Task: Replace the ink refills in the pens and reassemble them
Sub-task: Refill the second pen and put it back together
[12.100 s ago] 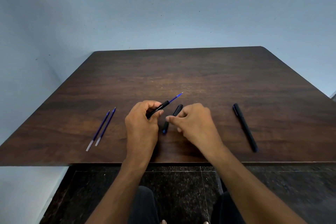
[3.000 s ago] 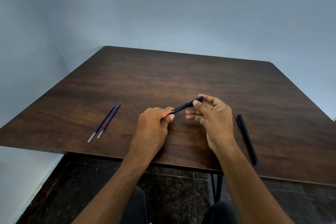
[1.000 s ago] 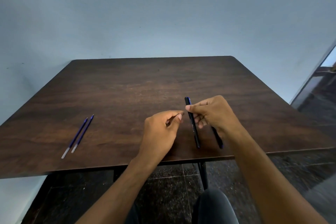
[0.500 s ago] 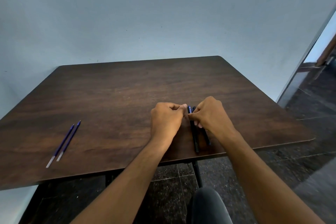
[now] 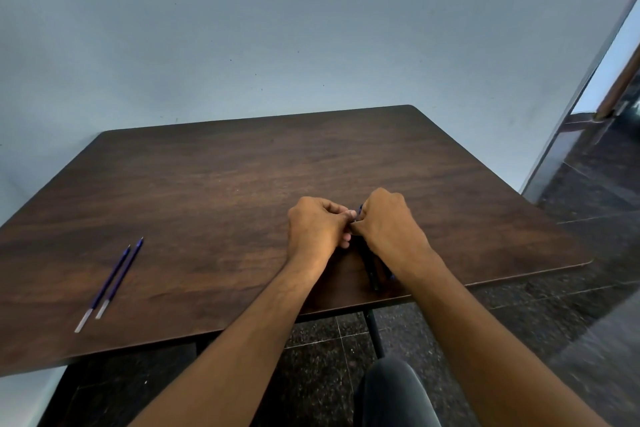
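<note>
Fingertips of a person's left hand [image 5: 317,229] and right hand [image 5: 389,225] meet at the head of the black pens [image 5: 372,269], curled close together, though whether either is actually pinched on a pen cannot be told, the knuckles hiding the contact. The pens lie side by side on the dark wooden table [image 5: 214,191], just under the right palm and near its front edge, their lower ends showing beside the wrist. Well apart to the left rest two blue ink refills [image 5: 110,282], parallel and touching. Bringing both hands together probably lets one steady a barrel while the other works a part loose.
</note>
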